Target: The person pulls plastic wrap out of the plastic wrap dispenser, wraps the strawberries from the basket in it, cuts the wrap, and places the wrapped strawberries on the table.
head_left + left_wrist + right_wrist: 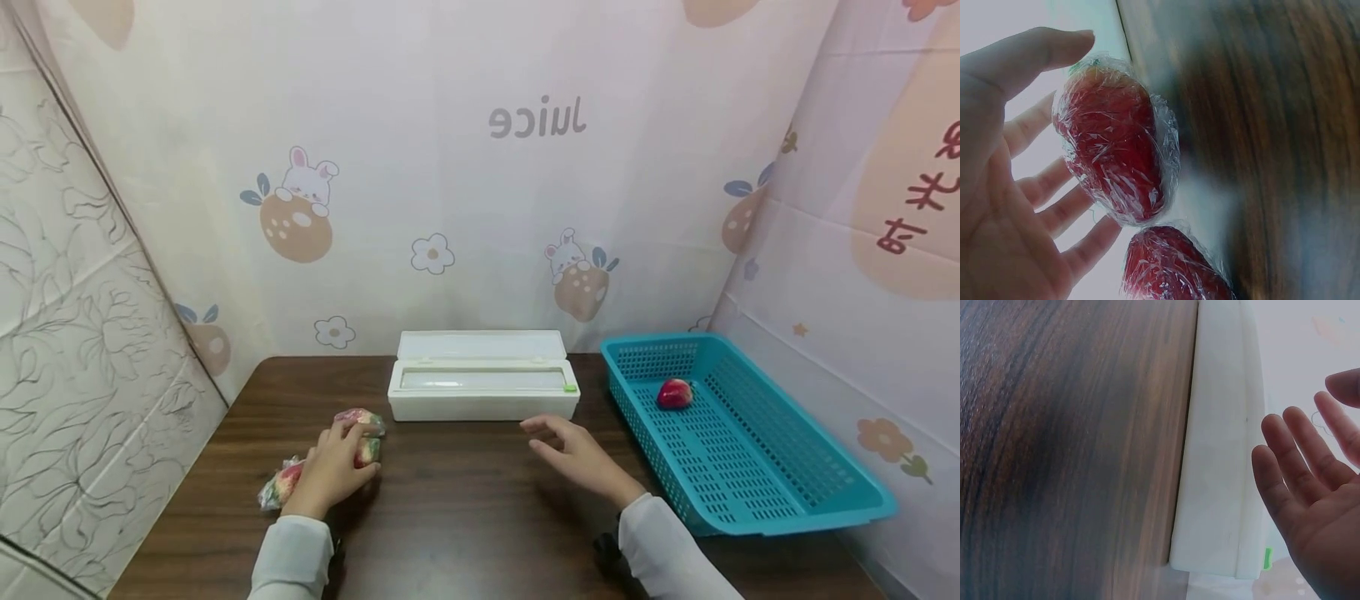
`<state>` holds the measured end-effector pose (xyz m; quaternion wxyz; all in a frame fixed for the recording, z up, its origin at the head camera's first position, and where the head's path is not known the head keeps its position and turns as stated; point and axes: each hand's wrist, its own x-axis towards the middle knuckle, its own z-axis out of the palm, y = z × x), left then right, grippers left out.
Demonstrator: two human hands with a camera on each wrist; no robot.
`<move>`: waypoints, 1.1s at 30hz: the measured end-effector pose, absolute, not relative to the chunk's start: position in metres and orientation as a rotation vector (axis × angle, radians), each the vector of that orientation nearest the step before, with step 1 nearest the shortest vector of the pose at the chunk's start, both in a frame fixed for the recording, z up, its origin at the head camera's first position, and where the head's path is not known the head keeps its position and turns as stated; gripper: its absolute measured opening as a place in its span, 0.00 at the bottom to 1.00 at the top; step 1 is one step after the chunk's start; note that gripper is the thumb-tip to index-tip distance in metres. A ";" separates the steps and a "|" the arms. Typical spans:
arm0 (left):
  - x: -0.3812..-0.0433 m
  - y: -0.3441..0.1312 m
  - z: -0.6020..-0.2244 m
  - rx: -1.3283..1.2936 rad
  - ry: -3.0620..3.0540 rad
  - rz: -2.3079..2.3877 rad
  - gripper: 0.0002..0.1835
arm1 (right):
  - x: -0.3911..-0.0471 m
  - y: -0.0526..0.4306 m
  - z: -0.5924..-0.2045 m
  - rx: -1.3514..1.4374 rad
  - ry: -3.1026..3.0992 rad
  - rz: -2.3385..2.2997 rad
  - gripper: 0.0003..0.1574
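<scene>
My left hand (330, 467) is over a group of red-and-yellow fruits wrapped in clear cling film, on the left of the table. One wrapped fruit (358, 417) shows past the fingertips, another (367, 452) beside the fingers, and a third (281, 486) left of the wrist. In the left wrist view, the spread fingers and thumb lie around one film-covered fruit (1110, 147) without curling over it. My right hand (573, 454) is raised near the front right corner of a white cling film dispenser (483, 407), its fingers relaxed and holding nothing.
The dispenser's lid (482, 344) stands up at the back, and a green slider (570, 388) sits at its right end. On the right, a blue plastic basket (637, 437) holds one unwrapped red fruit (675, 393). Printed cloth hangs behind the dark wooden table (450, 517).
</scene>
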<state>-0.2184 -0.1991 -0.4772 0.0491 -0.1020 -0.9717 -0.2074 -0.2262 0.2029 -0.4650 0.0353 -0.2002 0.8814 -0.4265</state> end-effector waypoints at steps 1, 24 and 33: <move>-0.218 -0.199 -0.477 -0.311 -2.955 -0.636 0.29 | -0.226 0.203 -0.465 -0.617 2.708 -1.308 0.20; -0.222 -0.162 -0.486 -0.693 -2.715 -0.855 0.18 | -0.229 0.206 -0.457 -0.618 2.740 -1.264 0.20; -0.219 -0.140 -0.487 -0.882 -2.750 -0.986 0.17 | -0.228 0.212 -0.446 -0.658 2.774 -1.225 0.21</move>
